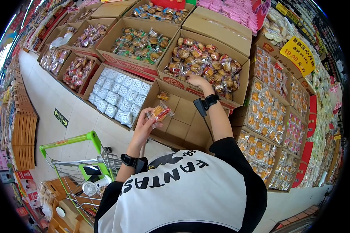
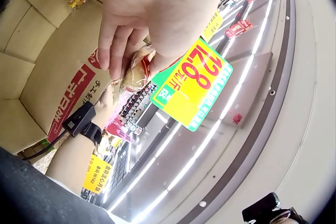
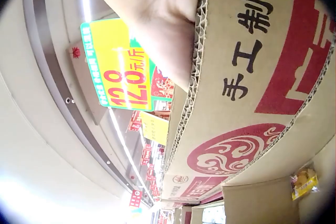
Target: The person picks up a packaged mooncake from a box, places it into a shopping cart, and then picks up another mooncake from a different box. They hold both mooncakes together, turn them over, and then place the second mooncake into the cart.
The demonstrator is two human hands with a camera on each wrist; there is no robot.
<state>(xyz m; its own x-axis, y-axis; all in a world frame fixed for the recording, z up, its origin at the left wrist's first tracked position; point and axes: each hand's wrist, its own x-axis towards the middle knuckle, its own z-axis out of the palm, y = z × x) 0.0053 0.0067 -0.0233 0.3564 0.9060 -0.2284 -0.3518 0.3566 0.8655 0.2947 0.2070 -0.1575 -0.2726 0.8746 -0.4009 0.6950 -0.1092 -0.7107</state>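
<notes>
In the head view the left hand (image 1: pixel 144 126) pinches a clear-wrapped pastry (image 1: pixel 159 112) with red print, above the near carton's left edge. The left wrist view shows fingers and thumb of the left hand (image 2: pixel 152 24) round the wrapped pastry (image 2: pixel 138 71). The right hand (image 1: pixel 196 80) reaches over the front wall of a carton (image 1: pixel 200 94) full of wrapped pastries (image 1: pixel 210 64); its fingertips are among them, and whether they grip one is unclear. In the right wrist view the carton's wall (image 3: pixel 231 77) hides the fingers of the right hand (image 3: pixel 163 24).
A carton (image 1: pixel 182 126) in front holds one small packet (image 1: pixel 163 95) at its back. White packets (image 1: pixel 118 91) fill the box to its left. Stacked boxes of packaged pastries (image 1: pixel 266 108) stand at right. A green-handled cart (image 1: pixel 72 141) is at lower left. Price signs (image 2: pixel 191 85) hang above.
</notes>
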